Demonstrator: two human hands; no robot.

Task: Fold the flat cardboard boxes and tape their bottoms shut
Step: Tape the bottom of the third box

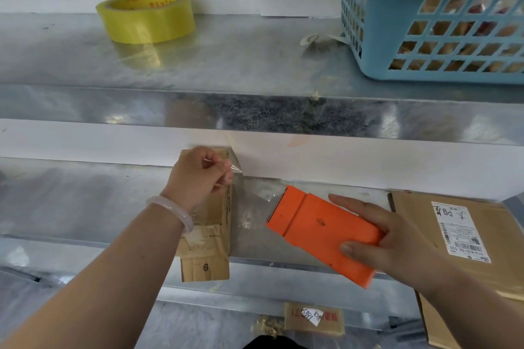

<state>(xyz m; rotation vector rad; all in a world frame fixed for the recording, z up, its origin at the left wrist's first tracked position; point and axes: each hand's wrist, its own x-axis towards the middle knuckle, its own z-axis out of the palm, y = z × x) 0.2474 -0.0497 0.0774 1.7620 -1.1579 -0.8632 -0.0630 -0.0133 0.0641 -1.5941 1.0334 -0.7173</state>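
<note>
A small folded cardboard box [208, 246], marked "6", stands on the metal work surface [71, 207] at the centre. My left hand [198, 176] rests on the box's top and pinches the end of a clear tape strip [249, 193]. The strip stretches to the right toward an orange tape dispenser [317, 232], which my right hand [397, 244] grips from the right side. A roll of yellow tape [146, 17] lies on the upper metal shelf [241, 65].
A blue plastic basket [442, 25] with packed goods sits on the upper shelf at right. A brown cardboard parcel [465, 238] with a white shipping label lies at the right. A small labelled cardboard piece [314, 319] lies below the front edge.
</note>
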